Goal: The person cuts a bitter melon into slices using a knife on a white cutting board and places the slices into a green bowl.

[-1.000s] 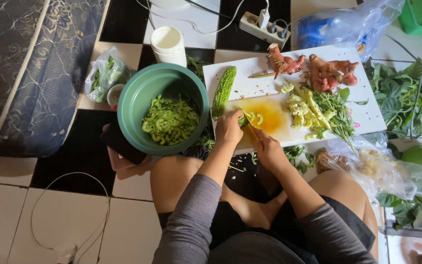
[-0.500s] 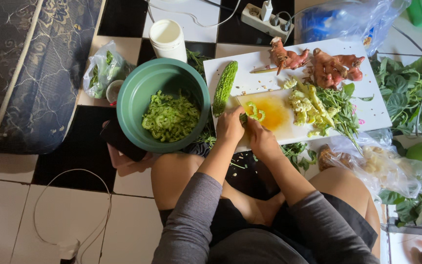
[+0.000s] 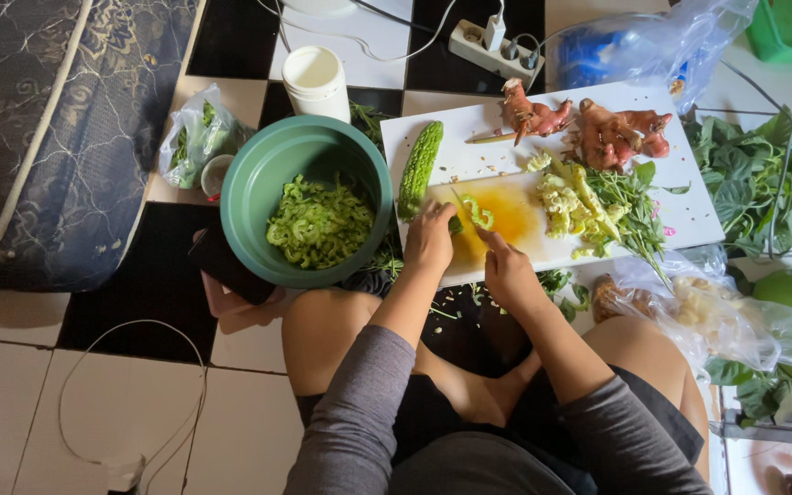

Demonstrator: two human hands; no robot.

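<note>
Black-and-white checkered floor tiles [image 3: 258,431] are seen from above, with a dark patterned mattress [image 3: 57,128] laid along the upper left and a white power strip [image 3: 489,46] with cables at the top edge. A white cutting board [image 3: 689,197], stained yellow near its middle, is set directly on the floor in front of a seated person. The left hand [image 3: 429,240] is pressed down at the board's near edge, its fingers curled over a small piece of green vegetable [image 3: 456,224]; how tightly this grip closes cannot be told. The right hand [image 3: 506,270] is rested just beside it, with the fingers drawn together and pointed toward curled green slices [image 3: 477,211] lying on the yellow stain; whether anything is pinched cannot be told. A whole bitter gourd [image 3: 420,169] is laid along the board's left end. Pale chopped pieces [image 3: 568,203], leafy herbs [image 3: 630,206] and reddish-brown roots [image 3: 611,136] are spread over the board's right half. A green bowl [image 3: 268,174] filled with sliced bitter gourd [image 3: 321,223] is placed just left of the board. A white cup [image 3: 315,81] and a small plastic bag [image 3: 196,137] are found behind the bowl. Loose leafy greens [image 3: 758,179] and clear plastic bags [image 3: 717,312] are gathered on the right.
</note>
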